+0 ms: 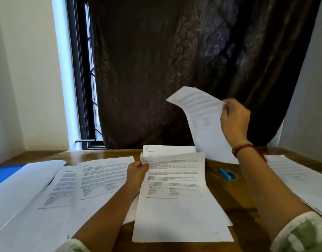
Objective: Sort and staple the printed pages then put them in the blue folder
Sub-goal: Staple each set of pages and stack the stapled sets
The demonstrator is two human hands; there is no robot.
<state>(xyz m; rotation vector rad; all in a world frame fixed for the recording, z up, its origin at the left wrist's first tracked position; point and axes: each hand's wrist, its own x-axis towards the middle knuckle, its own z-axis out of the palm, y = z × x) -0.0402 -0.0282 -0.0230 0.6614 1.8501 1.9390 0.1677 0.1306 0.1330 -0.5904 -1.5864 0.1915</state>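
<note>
Sleeves point(302, 233); left hand point(138, 171) on stack point(174, 206), right hand point(234, 120) with sheet point(202, 113) aloft

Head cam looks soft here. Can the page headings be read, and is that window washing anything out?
Head view: text on the stack in the left hand shows as grey lines, unreadable; the lifted sheet in the right hand is motion-blurred; the strip beside the window is blown out, yet the pages are evenly lit.
</note>
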